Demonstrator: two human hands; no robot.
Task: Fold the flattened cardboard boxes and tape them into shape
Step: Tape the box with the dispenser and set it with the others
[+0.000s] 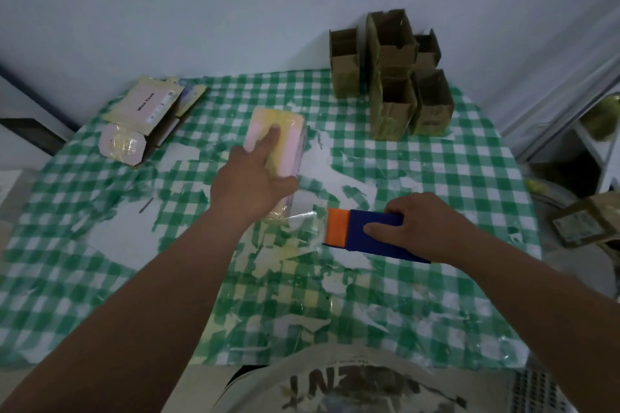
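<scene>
Two hands over table [469, 178], green-white checked cloth, print worn to white patches mid-surface. Left hand [250, 183] on pale pink box [285, 144], index finger straight along top, thumb against box's side. Right hand [416, 225] grips blue-orange tape dispenser [365, 233], clear tape [303, 221] stretched to box's near end. Flattened boxes [147, 111] at far left. Folded brown boxes [392, 77] clustered far right against pale wall [201, 10].
</scene>
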